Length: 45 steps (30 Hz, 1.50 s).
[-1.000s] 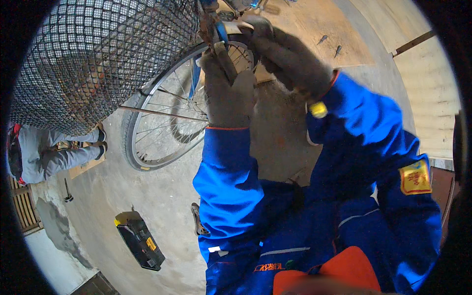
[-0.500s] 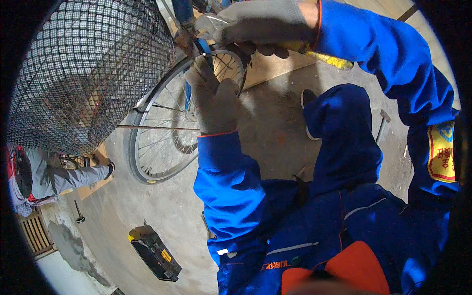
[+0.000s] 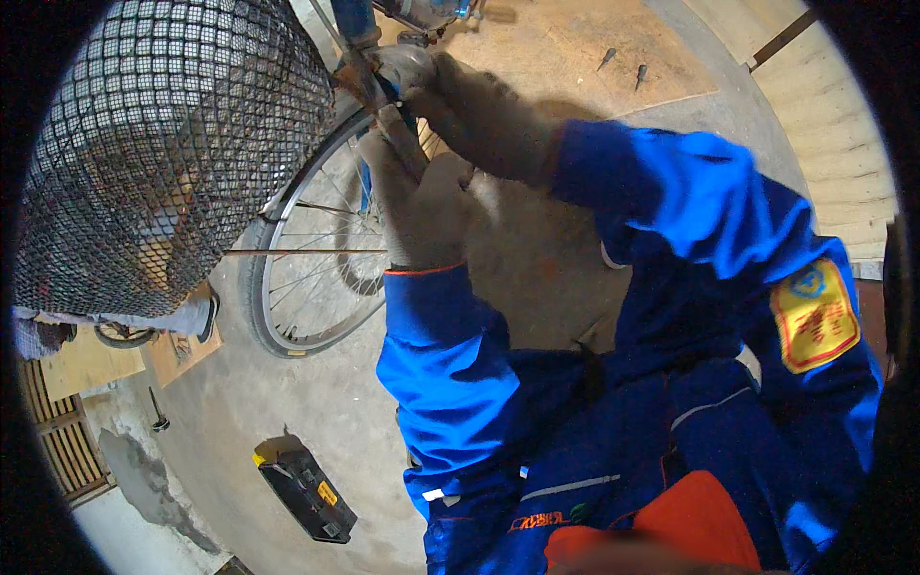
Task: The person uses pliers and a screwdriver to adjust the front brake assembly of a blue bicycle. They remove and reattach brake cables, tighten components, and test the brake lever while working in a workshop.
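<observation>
One bicycle (image 3: 355,24), blue-framed, at the upper middle, over a concrete floor (image 3: 220,431); spoked wheel (image 3: 254,302) below its frame, crossed by a thin rod (image 3: 311,251). Black mesh basket (image 3: 172,144), alongside the wheel. Left hand (image 3: 420,206), grey-gloved: thumb apart, fingers raised at a rusty bracket (image 3: 356,81); cannot tell whether they grip. Right hand (image 3: 489,120), likewise gloved: fingers bent against a silvery curved piece (image 3: 407,63) beside the frame; closure cannot be told. Black case (image 3: 307,494) with yellow patches, lying on the floor. Dark long-shafted item (image 3: 159,420), toward the floor's left edge. Wooden board (image 3: 671,48), bearing two small dark tools (image 3: 640,78) near its right end.
</observation>
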{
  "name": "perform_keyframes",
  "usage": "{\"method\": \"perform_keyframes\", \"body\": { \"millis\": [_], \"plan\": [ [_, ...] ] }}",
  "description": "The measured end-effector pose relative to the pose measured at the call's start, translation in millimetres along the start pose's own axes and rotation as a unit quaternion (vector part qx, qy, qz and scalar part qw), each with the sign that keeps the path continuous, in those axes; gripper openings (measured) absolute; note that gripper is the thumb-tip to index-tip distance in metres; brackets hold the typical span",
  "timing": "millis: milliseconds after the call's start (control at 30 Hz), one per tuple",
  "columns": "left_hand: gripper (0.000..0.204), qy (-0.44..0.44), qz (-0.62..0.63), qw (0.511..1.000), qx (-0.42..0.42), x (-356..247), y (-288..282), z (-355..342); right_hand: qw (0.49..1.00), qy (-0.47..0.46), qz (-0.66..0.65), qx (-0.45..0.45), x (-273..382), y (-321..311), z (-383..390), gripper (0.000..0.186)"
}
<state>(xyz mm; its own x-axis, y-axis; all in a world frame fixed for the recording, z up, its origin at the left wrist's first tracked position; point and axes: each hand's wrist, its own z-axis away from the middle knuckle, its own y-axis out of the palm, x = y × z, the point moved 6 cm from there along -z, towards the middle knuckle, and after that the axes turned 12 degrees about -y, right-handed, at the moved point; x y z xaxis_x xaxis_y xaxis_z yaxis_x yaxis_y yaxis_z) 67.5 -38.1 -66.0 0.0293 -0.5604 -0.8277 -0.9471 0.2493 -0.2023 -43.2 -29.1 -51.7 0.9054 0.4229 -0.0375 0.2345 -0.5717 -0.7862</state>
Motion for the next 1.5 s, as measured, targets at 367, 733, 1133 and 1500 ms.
{"method": "perform_keyframes", "body": {
  "millis": [367, 733, 1133, 1500],
  "plan": [
    [0.041, -0.263, 0.273, 0.925, 0.023, 14.2, 10.4, 8.3, 0.996, 0.008, -0.057, -0.065, -6.4, 11.3, 20.9, 0.021],
    [0.014, -0.161, 0.082, 0.983, 0.027, 13.1, 11.0, 8.7, 0.791, 0.3, -0.517, -0.133, -32.7, -4.3, 39.0, 0.032],
    [0.038, -0.248, 0.228, 0.941, 0.024, 7.5, 15.7, 5.6, 0.82, 0.297, -0.43, 0.233, -36.7, -69.1, -7.3, 0.026],
    [0.036, -0.263, 0.179, 0.948, 0.023, 4.8, 16.8, 1.7, 0.862, -0.413, -0.159, 0.246, -37.3, -64.4, -59.3, 0.034]
  ]
}}
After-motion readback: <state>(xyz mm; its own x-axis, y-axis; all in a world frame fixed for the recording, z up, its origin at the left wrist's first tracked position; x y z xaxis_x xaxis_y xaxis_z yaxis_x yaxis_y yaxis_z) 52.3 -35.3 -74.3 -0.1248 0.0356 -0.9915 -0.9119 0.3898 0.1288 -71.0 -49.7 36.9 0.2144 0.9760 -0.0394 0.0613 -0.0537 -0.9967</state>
